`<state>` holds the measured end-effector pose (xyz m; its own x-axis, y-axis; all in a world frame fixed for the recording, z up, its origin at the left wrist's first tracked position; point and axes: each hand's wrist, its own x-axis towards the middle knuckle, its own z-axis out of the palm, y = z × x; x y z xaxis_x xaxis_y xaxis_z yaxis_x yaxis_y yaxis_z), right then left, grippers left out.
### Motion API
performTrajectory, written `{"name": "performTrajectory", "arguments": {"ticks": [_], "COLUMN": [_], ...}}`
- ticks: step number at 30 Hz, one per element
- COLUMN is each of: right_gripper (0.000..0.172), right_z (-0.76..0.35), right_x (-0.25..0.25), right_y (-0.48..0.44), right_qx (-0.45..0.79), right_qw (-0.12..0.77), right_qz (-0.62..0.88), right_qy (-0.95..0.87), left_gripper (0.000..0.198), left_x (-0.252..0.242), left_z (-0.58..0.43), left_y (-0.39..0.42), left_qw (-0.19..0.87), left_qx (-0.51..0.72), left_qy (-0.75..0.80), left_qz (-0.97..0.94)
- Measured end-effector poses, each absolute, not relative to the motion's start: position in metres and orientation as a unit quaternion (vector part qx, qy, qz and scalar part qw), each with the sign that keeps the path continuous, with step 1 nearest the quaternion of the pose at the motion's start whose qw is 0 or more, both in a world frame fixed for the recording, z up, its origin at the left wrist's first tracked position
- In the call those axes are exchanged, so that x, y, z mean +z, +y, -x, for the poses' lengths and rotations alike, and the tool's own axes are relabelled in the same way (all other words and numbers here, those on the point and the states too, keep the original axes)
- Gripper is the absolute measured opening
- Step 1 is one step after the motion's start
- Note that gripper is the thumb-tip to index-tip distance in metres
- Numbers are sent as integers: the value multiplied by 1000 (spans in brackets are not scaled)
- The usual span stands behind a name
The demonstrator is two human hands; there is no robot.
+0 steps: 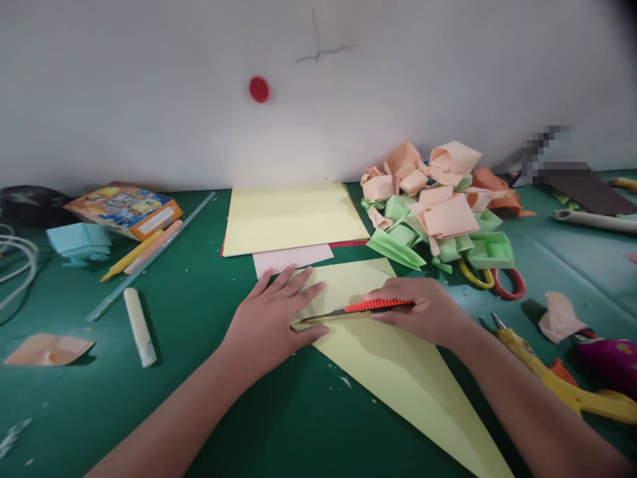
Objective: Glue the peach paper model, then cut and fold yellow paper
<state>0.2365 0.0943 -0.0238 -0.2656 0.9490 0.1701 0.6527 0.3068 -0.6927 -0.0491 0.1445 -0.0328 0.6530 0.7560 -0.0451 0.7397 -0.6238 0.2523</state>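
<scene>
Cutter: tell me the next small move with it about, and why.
Probably slide the left hand back a little on the yellow sheet: the right hand holds the cutter with its blade pointing at the left hand, its tip close to the thumb.

We rest our left hand on yellow paper and hold an orange cutter in our right hand, its blade near our left thumb; folded pieces lie heaped beyond.
</scene>
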Motion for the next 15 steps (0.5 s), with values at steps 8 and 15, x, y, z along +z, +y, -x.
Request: {"name": "performTrajectory", "arguments": {"ticks": [8,15], "right_gripper": [24,27], "right_z": [-237,-240], "right_x": [-23,-27], "right_y": [98,98], "right_qx": [261,262], "right_qw": [286,298], "right_qz": [521,501], "right_qy": [-761,-769], "left_gripper": [69,70], "left_x": [-31,-31], "left_z": [49,48], "left_y": [145,145], "left_qw": [137,141], "left_qx": [14,6], "left_qy": [430,430], "left_qz": [-892,-892]}}
